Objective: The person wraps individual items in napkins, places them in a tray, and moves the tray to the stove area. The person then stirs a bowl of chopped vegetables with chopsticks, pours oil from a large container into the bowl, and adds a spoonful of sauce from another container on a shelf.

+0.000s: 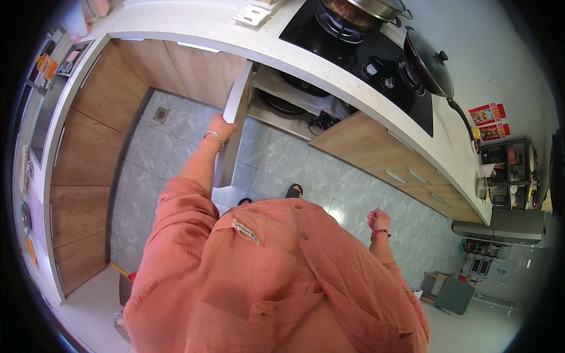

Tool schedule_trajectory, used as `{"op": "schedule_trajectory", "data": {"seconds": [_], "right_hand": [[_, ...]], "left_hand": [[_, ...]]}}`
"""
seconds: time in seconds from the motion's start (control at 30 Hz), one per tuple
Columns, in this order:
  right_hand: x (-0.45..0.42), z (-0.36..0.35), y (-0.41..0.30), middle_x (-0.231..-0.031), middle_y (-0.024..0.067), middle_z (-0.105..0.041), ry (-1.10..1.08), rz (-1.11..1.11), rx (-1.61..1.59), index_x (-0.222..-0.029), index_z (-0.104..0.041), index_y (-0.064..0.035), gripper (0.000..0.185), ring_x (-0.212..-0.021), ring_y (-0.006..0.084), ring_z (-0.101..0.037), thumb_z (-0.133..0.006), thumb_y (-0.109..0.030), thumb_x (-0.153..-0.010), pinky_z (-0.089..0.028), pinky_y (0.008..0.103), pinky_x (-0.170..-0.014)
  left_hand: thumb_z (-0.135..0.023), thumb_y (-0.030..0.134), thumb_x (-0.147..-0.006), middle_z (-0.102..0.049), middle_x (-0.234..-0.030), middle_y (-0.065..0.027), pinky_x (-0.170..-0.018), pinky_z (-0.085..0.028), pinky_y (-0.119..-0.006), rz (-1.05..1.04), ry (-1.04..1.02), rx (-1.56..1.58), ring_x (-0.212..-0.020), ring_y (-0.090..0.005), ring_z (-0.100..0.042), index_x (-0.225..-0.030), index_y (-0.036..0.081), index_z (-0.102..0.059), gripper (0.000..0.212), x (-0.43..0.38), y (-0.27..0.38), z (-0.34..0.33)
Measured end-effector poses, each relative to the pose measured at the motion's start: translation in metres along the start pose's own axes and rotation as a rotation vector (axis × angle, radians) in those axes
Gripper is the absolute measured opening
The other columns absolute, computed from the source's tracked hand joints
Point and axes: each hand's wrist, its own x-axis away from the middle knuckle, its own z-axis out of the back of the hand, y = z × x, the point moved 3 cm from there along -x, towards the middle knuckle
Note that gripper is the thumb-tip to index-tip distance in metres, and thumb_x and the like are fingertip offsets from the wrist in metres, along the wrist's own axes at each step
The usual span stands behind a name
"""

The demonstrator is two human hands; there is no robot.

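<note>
My left hand [224,127] is on the edge of a swung-out cabinet door [236,117], its fingers over the pale handle edge. Behind that door the lower cabinet stands open, with dark round pans [282,103] on its bottom, a lidded dark pan [304,84] above them on a crumpled plastic bag [287,92], and a black item [323,122] near the right side. Away from the counter, at my right side, my right hand [379,219] hangs over the tiled floor with its fingers curled; nothing shows in it.
A gas hob [353,57] on the white counter [265,48] bears a steaming pot [353,17] over a blue flame and a lidded wok [428,66] with its handle pointing right. Wooden cabinets [84,163] line the left. A floor drain [161,115] lies in the tiles; a green stool [454,294] stands at lower right.
</note>
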Motion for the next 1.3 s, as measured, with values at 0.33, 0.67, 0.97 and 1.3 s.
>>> {"op": "schedule_trajectory", "data": {"seconds": [0.33, 0.67, 0.97, 1.3], "right_hand": [[-0.001, -0.032, -0.035, -0.072, 0.0043, -0.057, -0.03, 0.031, -0.107, -0.082, -0.05, -0.0075, 0.017, -0.057, 0.0152, -0.055, -0.046, -0.024, -0.083, -0.042, 0.0265, -0.045], [-0.074, -0.152, -0.092, -0.073, 0.0062, -0.059, -0.353, 0.088, -0.083, -0.082, -0.053, -0.0079, 0.009, -0.059, 0.0158, -0.058, -0.05, -0.017, -0.081, -0.044, 0.0244, -0.046], [-0.116, -0.29, -0.157, -0.077, 0.0045, -0.059, -0.561, 0.125, 0.186, -0.089, -0.054, -0.0086, 0.019, -0.062, 0.0132, -0.057, -0.056, -0.025, -0.079, -0.044, 0.0244, -0.048], [-0.222, -0.349, -0.129, -0.094, 0.0062, -0.056, -0.506, 0.102, 0.265, -0.103, -0.05, -0.0081, 0.031, -0.076, 0.0165, -0.056, -0.058, -0.026, -0.078, -0.046, 0.0266, -0.059]], "left_hand": [[-0.062, 0.026, -0.067, -0.053, -0.1, -0.0212, -0.08, -0.043, -0.039, -0.044, 0.092, -0.219, -0.093, -0.0337, -0.053, -0.105, 0.001, -0.042, 0.049, -0.002, -0.01, 0.049], [-0.063, 0.013, -0.061, -0.044, -0.111, -0.0173, -0.08, -0.038, -0.037, -0.488, 0.444, -0.558, -0.099, -0.0315, -0.044, -0.109, 0.004, -0.045, 0.051, 0.028, 0.077, 0.039], [-0.065, 0.023, -0.065, -0.043, -0.11, -0.0187, -0.086, -0.037, -0.038, -0.346, 0.071, -0.269, -0.102, -0.0323, -0.043, -0.111, 0.001, -0.043, 0.056, -0.024, 0.127, -0.059], [-0.058, 0.036, -0.071, -0.045, -0.113, -0.0213, -0.088, -0.036, -0.039, -0.079, -0.062, 0.163, -0.106, -0.0354, -0.042, -0.112, 0.0, -0.046, 0.056, -0.167, 0.09, -0.141]]}}
